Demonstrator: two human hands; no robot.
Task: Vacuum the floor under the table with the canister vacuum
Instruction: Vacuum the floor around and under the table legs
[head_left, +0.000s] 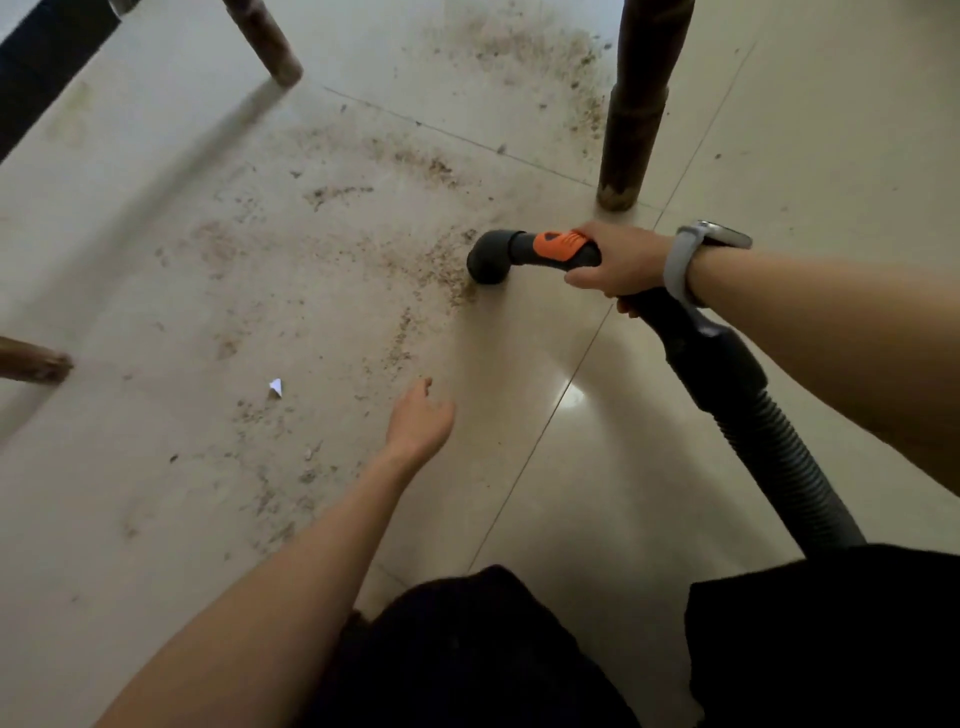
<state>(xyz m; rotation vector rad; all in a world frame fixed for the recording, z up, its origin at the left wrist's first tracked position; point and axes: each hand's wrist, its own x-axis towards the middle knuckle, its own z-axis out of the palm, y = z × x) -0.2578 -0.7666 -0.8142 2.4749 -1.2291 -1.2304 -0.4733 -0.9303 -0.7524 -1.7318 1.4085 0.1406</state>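
My right hand (618, 262), with a grey watch on the wrist, grips the black vacuum handle (550, 252) just behind its orange patch. The handle's bent black nozzle (485, 260) points down onto the pale tiled floor (597, 467) at the edge of a band of brown crumbs (441, 275). A ribbed black hose (779, 457) runs from the handle back toward the lower right. My left hand (421, 418) hovers low over the floor in the middle, fingers relaxed, holding nothing. More crumbs spread over the tiles to the left and far side.
Dark wooden table legs stand at the far right (631, 124), far centre (267, 44) and left edge (36, 364). A small white paper scrap (276, 386) lies on the floor left of my left hand. My dark-clothed knees (493, 649) fill the bottom.
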